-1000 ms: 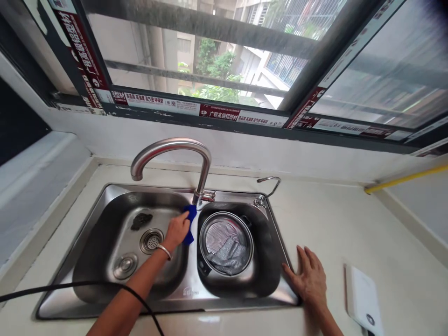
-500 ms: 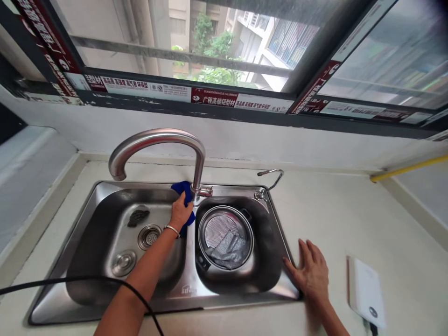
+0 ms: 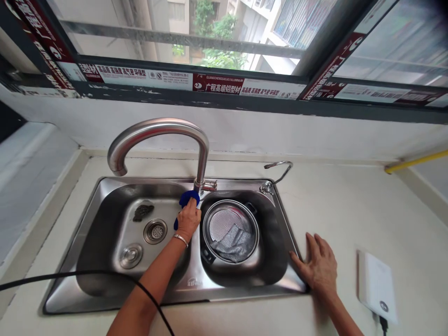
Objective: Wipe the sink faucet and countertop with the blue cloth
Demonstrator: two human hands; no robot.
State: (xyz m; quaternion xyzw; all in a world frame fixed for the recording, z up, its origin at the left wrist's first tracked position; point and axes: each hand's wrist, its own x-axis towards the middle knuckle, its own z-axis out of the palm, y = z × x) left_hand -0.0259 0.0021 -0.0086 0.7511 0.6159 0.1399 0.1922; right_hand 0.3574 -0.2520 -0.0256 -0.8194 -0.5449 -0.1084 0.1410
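My left hand (image 3: 189, 217) is closed on a blue cloth (image 3: 189, 196), pressing it to the divider of the double-bowl steel sink (image 3: 194, 273), right at the base of the curved faucet (image 3: 159, 125). Part of the cloth is hidden under my fingers. My right hand (image 3: 319, 268) rests on the counter with fingers spread, its thumb touching the sink's right rim. Inside the right bowl sits a round steel pot (image 3: 224, 226) with a perforated bottom inside and a folded grey cloth (image 3: 235, 243) in it.
The left bowl holds a dark scrap (image 3: 143, 213), a drain (image 3: 155, 231) and a round metal strainer plug (image 3: 131, 256). A small thin tap (image 3: 280, 163) stands at the back right corner. A white power bank (image 3: 377, 284) lies on the right. A black cable (image 3: 87, 272) crosses my left forearm.
My left hand has bunched the blue cloth smaller, and it now lies in front of the faucet base rather than partly behind it. The view has tilted slightly; my right hand keeps its place.
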